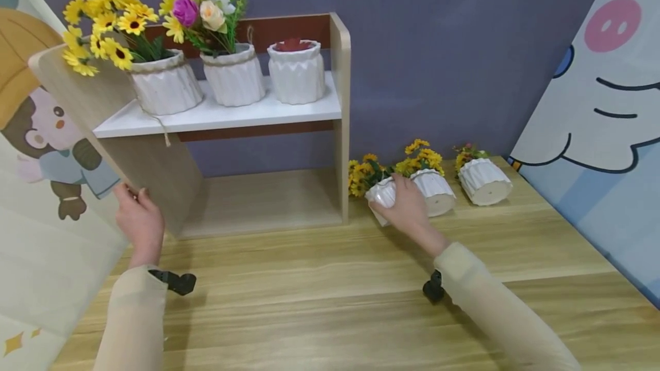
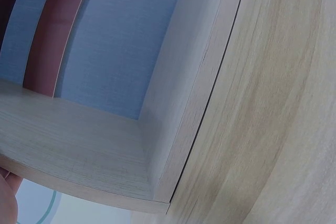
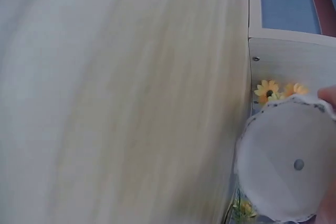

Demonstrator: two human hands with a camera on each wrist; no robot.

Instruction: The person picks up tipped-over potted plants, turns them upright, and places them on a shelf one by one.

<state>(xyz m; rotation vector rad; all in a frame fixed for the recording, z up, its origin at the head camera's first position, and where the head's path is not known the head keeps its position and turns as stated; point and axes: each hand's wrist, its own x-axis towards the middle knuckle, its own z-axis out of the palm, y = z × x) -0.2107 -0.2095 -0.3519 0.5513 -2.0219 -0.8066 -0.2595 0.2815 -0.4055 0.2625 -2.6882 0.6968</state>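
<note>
My right hand (image 1: pixel 407 208) grips a white ribbed flowerpot (image 1: pixel 382 192) with yellow flowers, tipped over beside the shelf unit's right panel. Its round base (image 3: pixel 283 161) with a small hole faces the right wrist camera, and part of the pot is hidden by my fingers. Close to that hand lies another white pot (image 1: pixel 437 193) with yellow flowers, on its side. My left hand (image 1: pixel 139 222) holds the front edge of the left side panel of the wooden shelf unit (image 1: pixel 258 202). In the left wrist view, only a bit of the left hand (image 2: pixel 6 200) shows behind that panel.
Three white pots stand upright on the upper shelf (image 1: pixel 216 122): one with yellow daisies (image 1: pixel 165 87), one with mixed flowers (image 1: pixel 234 79), one with something dark red inside (image 1: pixel 296 76). A further pot (image 1: pixel 484 182) lies at the right on the wooden table (image 1: pixel 289 302).
</note>
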